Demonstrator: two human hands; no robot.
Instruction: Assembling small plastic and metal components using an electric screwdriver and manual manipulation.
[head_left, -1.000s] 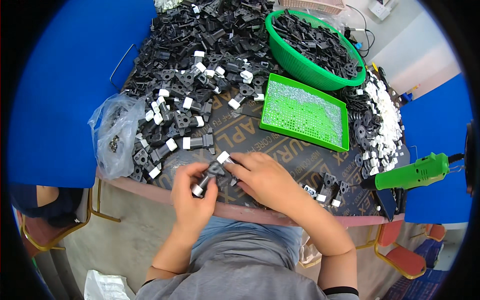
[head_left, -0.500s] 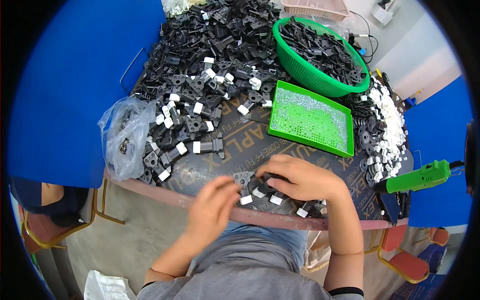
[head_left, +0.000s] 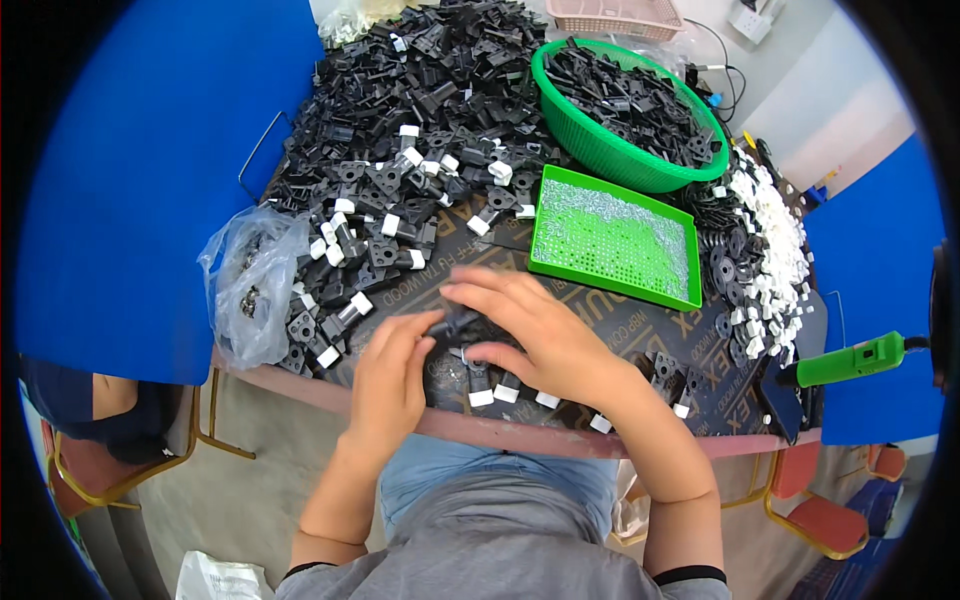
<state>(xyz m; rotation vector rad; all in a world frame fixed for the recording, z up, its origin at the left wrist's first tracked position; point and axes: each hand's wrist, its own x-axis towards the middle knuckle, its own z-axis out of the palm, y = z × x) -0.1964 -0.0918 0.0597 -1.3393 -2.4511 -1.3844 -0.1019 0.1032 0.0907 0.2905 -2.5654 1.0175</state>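
My left hand (head_left: 390, 375) and my right hand (head_left: 530, 330) meet over the near edge of the dark table (head_left: 640, 330). Together they pinch a small black plastic bracket (head_left: 452, 322) between the fingertips. Just below the hands, a few finished black brackets with white caps (head_left: 497, 390) lie in a row near the table edge. More capped brackets (head_left: 350, 260) sit to the left of my hands.
A big heap of black plastic parts (head_left: 420, 90) fills the far left. A green round basket (head_left: 625, 105) of black parts stands far right, a green flat tray (head_left: 612, 238) of small screws before it, white caps (head_left: 770, 250) at right, a green power screwdriver (head_left: 850, 360), a clear bag (head_left: 250, 285) at left.
My hands moved right along the table edge, set down capped brackets there, then came back up toward the middle and closed on another black bracket.
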